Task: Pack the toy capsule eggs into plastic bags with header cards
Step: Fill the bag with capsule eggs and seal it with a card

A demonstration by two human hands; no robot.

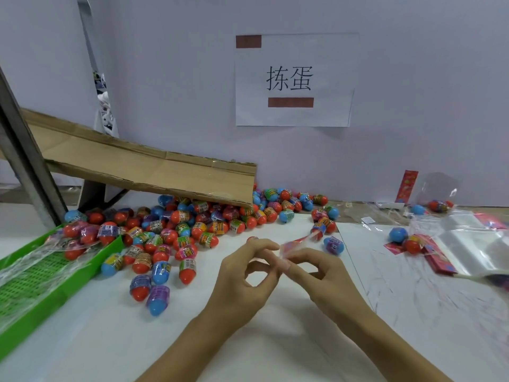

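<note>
From the head camera we see both hands meeting at the lower centre of the frame. The left hand [242, 274] and the right hand [322, 274] each pinch with fingertips a small clear plastic bag [297, 244] with a red header card, blurred, held just above the white table [261, 340].

A heap of toy capsule eggs [170, 227] in red, blue and purple spreads across the middle left, beneath the low end of a sloping cardboard chute [154, 166]. At the lower left a green tray [41, 277] holds bagged eggs.

At the right lies a stack of empty bags [473, 249] beside a packed bag [407, 241]. On the wall above hangs a paper sign [294, 78].
</note>
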